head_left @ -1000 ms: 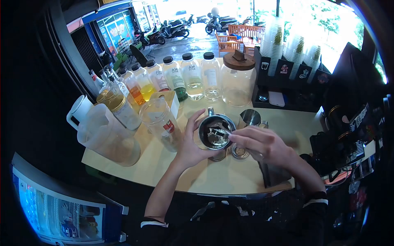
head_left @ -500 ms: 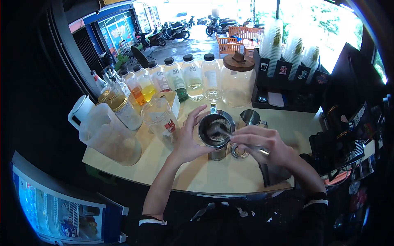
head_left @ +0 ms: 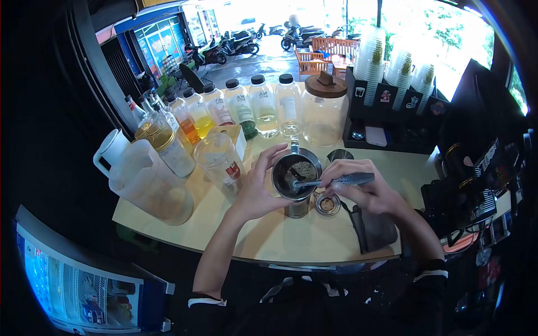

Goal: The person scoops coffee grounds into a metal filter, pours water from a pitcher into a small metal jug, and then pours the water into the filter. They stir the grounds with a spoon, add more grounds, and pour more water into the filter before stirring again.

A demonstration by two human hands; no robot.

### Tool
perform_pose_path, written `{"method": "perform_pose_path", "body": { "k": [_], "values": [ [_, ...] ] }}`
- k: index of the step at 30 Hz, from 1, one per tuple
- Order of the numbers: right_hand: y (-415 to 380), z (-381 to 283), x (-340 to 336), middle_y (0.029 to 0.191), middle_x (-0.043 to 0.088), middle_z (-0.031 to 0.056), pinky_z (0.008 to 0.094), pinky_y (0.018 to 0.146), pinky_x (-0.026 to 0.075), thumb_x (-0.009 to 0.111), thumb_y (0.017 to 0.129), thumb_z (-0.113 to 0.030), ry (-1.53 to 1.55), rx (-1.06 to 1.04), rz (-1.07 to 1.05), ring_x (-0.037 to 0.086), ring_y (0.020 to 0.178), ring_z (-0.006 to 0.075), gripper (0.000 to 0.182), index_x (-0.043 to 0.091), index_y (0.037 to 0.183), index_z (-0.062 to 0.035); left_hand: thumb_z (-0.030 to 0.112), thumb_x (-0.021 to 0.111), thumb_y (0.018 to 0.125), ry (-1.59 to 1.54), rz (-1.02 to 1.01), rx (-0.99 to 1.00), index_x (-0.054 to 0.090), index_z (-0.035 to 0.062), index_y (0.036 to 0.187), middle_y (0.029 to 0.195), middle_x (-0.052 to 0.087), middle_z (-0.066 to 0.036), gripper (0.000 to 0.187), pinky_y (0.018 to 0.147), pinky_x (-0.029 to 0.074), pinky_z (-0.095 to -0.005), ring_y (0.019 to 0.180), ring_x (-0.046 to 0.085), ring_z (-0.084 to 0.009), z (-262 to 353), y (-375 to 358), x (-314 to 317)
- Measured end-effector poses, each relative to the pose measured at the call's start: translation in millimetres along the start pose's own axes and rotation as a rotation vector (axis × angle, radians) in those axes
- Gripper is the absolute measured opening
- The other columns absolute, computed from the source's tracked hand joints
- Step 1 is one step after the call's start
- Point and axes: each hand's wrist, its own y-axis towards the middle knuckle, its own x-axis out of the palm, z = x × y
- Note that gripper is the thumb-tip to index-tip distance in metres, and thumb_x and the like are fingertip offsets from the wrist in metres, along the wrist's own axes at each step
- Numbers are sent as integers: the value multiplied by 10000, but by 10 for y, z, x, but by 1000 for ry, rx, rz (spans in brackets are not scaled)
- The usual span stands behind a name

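Note:
My left hand (head_left: 256,189) is wrapped round the left side of a metal pitcher (head_left: 284,163), its thumb along the near side. The pitcher's handle points away from me, and a dark, foamy liquid (head_left: 304,169) shows inside. Between the fingers of my right hand (head_left: 367,193) is a metal spoon (head_left: 356,178), whose lower end dips into the liquid. Below the pitcher stands a metal container (head_left: 297,210), its top hidden. A small round metal piece (head_left: 327,204) lies beside it. Partly behind my right hand is another metal cup (head_left: 339,154).
Left of my hands stand a clear jar (head_left: 216,159) and a large plastic jug (head_left: 148,185). Bottles (head_left: 263,106) and a wood-lidded jar (head_left: 324,120) line the counter's (head_left: 274,246) far side. A dark cloth (head_left: 378,231) lies at the right front; stacked cups (head_left: 372,61) stand behind.
The spoon has turned in the pitcher, its handle now pointing right and nearly level. My right hand has moved slightly up. The pitcher, in my left hand, has barely shifted.

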Motion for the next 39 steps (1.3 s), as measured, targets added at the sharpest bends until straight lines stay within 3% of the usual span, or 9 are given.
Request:
{"method": "perform_pose_path", "body": {
  "k": [8,23,35,39],
  "values": [
    [14,50,-64,920,642,105,296,751,485,543,909,-83,138,57,-19,614,836,160,153,621,981,27,188,862,569,41,-8,-1,352,89,1330,1331,489,-102,921,1074,322,-380,1260,470,-251,12,-12,-3],
    [27,67,-48,860,630,63,255,720,479,524,942,-144,261,124,95,582,790,100,196,622,957,26,163,845,578,52,21,-16,423,88,1262,1243,509,-109,807,1044,370,-381,1188,476,-265,29,-41,21],
    [45,-4,-23,863,646,70,264,704,496,569,921,-119,140,65,100,609,786,110,160,637,971,17,199,833,588,123,-1,17,437,129,1298,1245,529,-78,816,1047,302,-407,1186,423,-294,97,-49,11],
    [11,-24,13,876,650,97,278,699,510,597,893,-87,-120,-62,52,636,775,150,138,649,995,-10,243,829,588,180,16,-16,443,138,1303,1235,534,-76,819,1049,290,-427,1192,411,-286,136,-72,20]
  ]
}}
